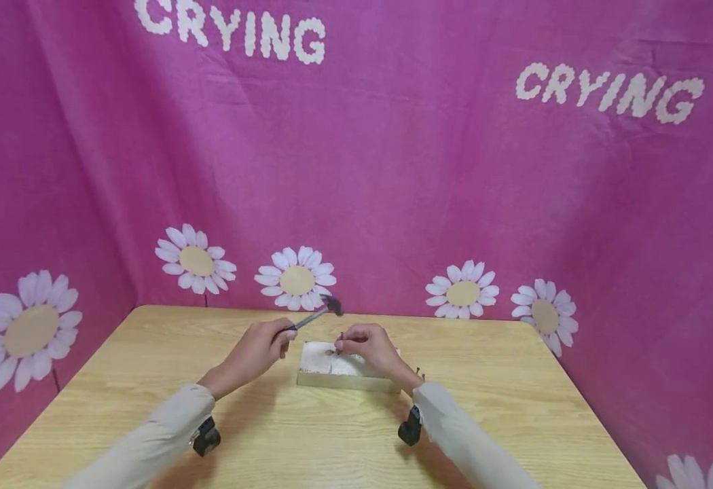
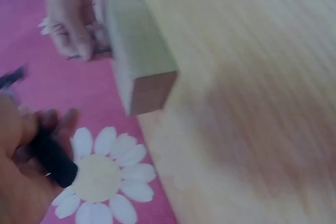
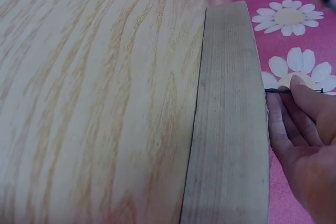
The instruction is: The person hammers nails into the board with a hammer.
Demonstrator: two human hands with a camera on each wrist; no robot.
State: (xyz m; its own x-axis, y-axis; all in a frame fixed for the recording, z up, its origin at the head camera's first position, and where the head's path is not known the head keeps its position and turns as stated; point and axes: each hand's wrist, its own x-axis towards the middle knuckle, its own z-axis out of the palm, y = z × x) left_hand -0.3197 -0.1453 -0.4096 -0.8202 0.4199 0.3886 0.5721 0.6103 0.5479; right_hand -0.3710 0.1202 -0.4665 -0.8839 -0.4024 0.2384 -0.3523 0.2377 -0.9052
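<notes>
My left hand (image 1: 259, 350) grips a claw hammer (image 1: 311, 318) by its black handle, with the dark head raised above the table's far side. In the left wrist view the butt of the black handle (image 2: 56, 162) sticks out below the curled fingers. My right hand (image 1: 373, 350) pinches a dark nail (image 3: 279, 91) between thumb and fingers. The nail stands upright with its point at the top face of a pale wooden block (image 1: 349, 382); whether it has gone into the wood, I cannot tell. The hammer head is up and left of the nail, apart from it.
By the block's right end, beside the right forearm, a couple of other nails (image 1: 419, 372) stick up. The block lies on a light wood-grain table (image 1: 307, 441). A pink curtain (image 1: 393, 170) with daisies hangs behind and at both sides.
</notes>
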